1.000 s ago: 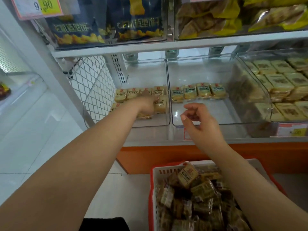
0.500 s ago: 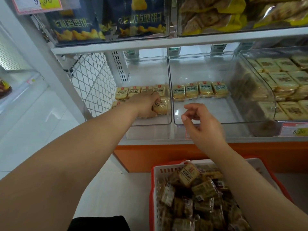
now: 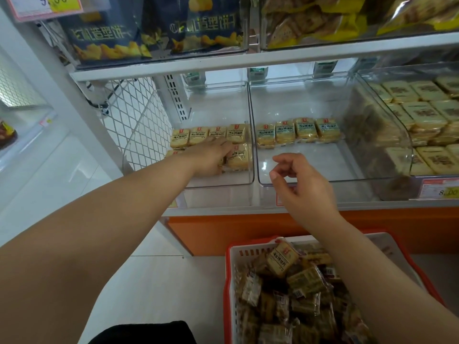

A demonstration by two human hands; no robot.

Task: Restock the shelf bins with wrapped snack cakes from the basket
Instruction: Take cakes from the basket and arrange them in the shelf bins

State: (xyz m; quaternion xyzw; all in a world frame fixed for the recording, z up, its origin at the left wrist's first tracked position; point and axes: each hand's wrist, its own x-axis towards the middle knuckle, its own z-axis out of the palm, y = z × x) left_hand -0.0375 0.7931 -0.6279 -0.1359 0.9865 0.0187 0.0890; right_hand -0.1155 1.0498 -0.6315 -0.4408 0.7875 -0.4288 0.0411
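Placing step: left hand (image 3: pixel 211 157) apparently grips a wrapped snack cake (image 3: pixel 237 156) inside the left bin (image 3: pixel 223 181); right hand (image 3: pixel 301 184), loosely curled, empty, hovers above the basket (image 3: pixel 232 254). Next: release, then refill.

I read the shelf bins (image 3: pixel 250 155) as clear, glossy plastic with glare along the walls. Snack cakes (image 3: pixel 286 131) sit in shiny transparent film wrappers with printed labels. The basket (image 3: pixel 244 249) is white matt plastic lattice with a red rim. Side panel (image 3: pixel 139 125) is white-coated wire mesh, metal by the look. Shelf edge (image 3: pixel 223 67) is smooth, painted white. Floor (image 3: pixel 62 175) is pale, polished tile.
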